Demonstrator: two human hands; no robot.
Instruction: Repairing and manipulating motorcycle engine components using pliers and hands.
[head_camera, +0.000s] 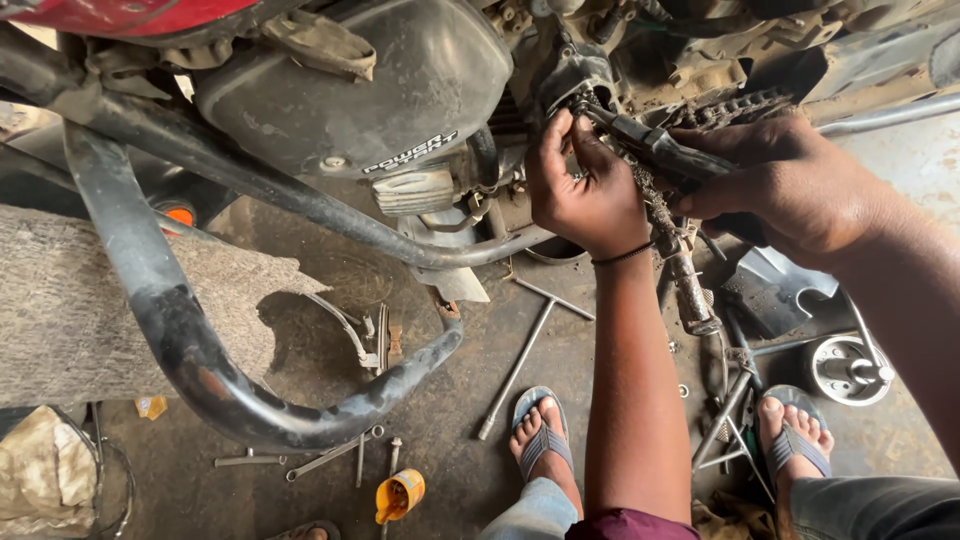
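Nearest: two feet in blue flip-flops, left foot (541, 428), right foot (793, 430), on the oily floor (450, 400). Beside the left foot lies one T-handle wrench (520, 362); towards the floor's near edge, one small orange cup (399, 494) and a scatter of about four or five spanners and bolts (330, 455). By the right foot sits one round metal hub (848, 368).

Further up, the left hand (585, 190) has its fingers pinched together on a link of the greasy drive chain (665, 225), which hangs below the engine. The right hand (775, 185) is clamped round one dark-handled pair of pliers (650, 148), nose at the chain. Farthest: one dark engine case (350, 90) and one black crash bar (180, 330).

Risk, as I judge it: greasy pliers slipping and nipping the left fingers, or the loose chain dropping onto bare toes.
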